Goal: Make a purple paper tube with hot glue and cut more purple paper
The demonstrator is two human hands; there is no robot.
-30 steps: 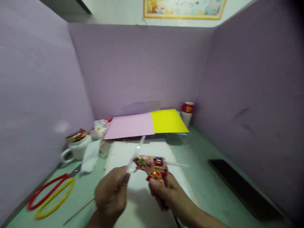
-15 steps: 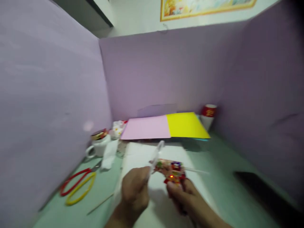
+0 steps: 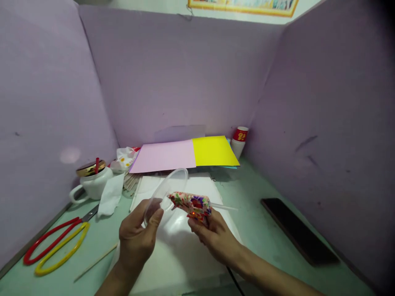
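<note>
Your left hand pinches the clear round lid by its near edge, thumb on one side and fingers behind, which likely keeps most of its face uncovered. The lid is tilted up above the white sheet, near the middle of the counter. Your right hand is closed around the grip of the floral glue gun, so the nozzle points left at the lid; whether they touch, you cannot tell from here. The clear glue stick juts right from the gun's back, free of your fingers, and the black cord drops toward the near side, seemingly out of the way. The white sheet beneath probably shields the counter from drips. The scissors and thin wooden stick lie to the left, the phone to the right, leaving both hands elbow room.
</note>
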